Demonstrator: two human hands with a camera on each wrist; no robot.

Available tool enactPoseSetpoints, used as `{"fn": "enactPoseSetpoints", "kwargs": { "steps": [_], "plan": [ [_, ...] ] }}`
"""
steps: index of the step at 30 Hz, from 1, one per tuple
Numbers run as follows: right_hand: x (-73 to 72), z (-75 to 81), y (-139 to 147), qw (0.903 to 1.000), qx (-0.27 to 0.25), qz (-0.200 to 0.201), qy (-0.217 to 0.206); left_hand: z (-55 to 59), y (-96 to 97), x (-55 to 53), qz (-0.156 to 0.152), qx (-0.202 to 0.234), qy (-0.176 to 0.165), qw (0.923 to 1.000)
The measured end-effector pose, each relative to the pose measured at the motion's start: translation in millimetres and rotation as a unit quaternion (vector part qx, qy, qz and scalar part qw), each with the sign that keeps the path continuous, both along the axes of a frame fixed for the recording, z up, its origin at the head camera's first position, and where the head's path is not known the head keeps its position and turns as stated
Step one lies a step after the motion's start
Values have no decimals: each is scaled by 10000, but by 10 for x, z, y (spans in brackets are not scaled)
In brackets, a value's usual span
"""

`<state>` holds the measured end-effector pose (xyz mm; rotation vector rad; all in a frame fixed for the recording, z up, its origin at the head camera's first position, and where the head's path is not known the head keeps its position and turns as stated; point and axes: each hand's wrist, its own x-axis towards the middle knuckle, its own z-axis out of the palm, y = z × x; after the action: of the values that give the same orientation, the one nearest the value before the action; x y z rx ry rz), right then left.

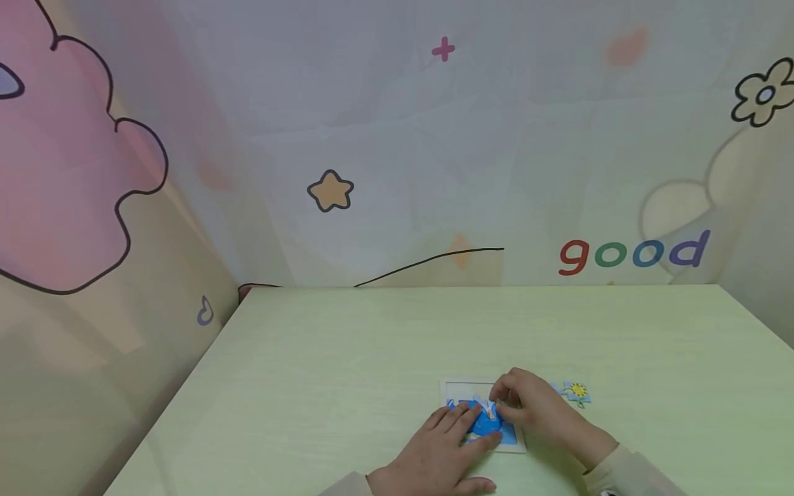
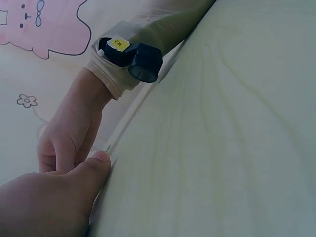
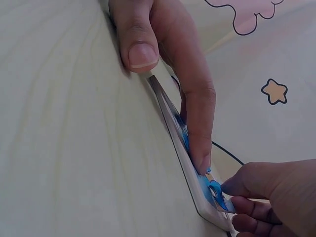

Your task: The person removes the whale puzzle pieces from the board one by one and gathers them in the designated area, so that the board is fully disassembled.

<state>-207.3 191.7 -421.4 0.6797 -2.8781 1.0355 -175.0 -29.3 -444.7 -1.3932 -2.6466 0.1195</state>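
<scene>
A small jigsaw puzzle with a blue picture lies in a white-rimmed tray [image 1: 443,393] on the table. My left hand [image 1: 442,446] rests over it from the near left, its fingers spread and fairly straight, hiding part of the picture. From the right, my right hand [image 1: 538,408] pinches a blue-and-white puzzle piece [image 3: 226,203] between thumb and fingers at the tray's picture. In the right wrist view the piece stands tilted up from the tray, close to a left fingertip [image 3: 201,160]. The left wrist view shows both hands, with the puzzle hidden.
Loose puzzle pieces [image 1: 578,391], one with a yellow sun, lie on the table just right of the tray, partly behind the right hand. The pale green table [image 1: 310,358] extends back to a printed cloth wall [image 1: 397,172]. A dark camera [image 2: 144,63] sits on the right wrist.
</scene>
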Motion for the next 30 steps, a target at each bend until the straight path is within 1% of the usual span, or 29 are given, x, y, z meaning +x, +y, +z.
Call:
{"fn": "enactPoseSetpoints", "kwargs": {
  "steps": [5,9,13,21,27,30],
  "plan": [
    [5,5,9,9999,-120,4,-1,5,1,4,25,0,-77,10000],
    [2,11,23,9997,-190,103,77,11,-1,7,35,-18,-76,10000],
    [-7,23,56,9996,-198,185,55,12,2,10,49,-21,-41,10000],
    [-14,79,105,9986,-409,280,-165,23,10,10,68,-46,-46,10000],
    [6,136,132,9967,-629,399,-328,19,16,9,69,-86,-47,9999],
    [12,169,166,9962,-674,398,-384,19,26,9,67,-108,-63,9999]
  ]
}}
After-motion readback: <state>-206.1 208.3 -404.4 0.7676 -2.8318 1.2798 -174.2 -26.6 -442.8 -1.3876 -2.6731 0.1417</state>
